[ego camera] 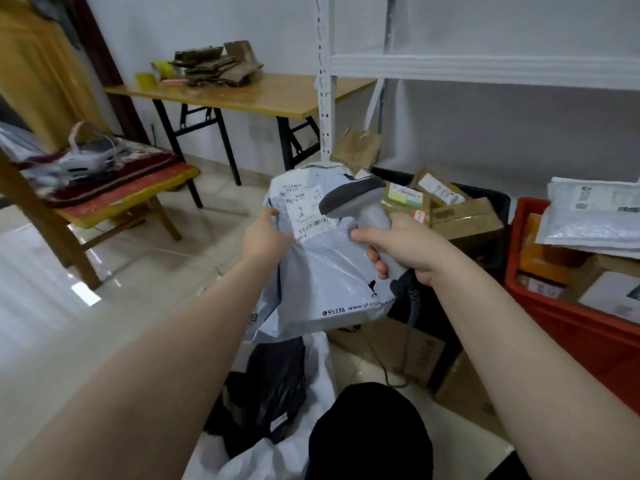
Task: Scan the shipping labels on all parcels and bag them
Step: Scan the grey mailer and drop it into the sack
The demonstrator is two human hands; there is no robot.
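Head: red crate (571, 329) holds parcels (594, 220).

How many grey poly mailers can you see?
2. The held mailer is in the left hand, by the scanner; the second mailer lies atop boxes in the red crate. Others may be hidden.

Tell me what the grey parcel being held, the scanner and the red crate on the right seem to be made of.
Grey parcel: thin plastic film, glossy; it crumples, sags and catches the light.
Scanner: hard moulded plastic, matte light grey with a darker head.
Red crate: probably rigid plastic, with smooth walls of even colour; it is only partly in view, so this is not certain.
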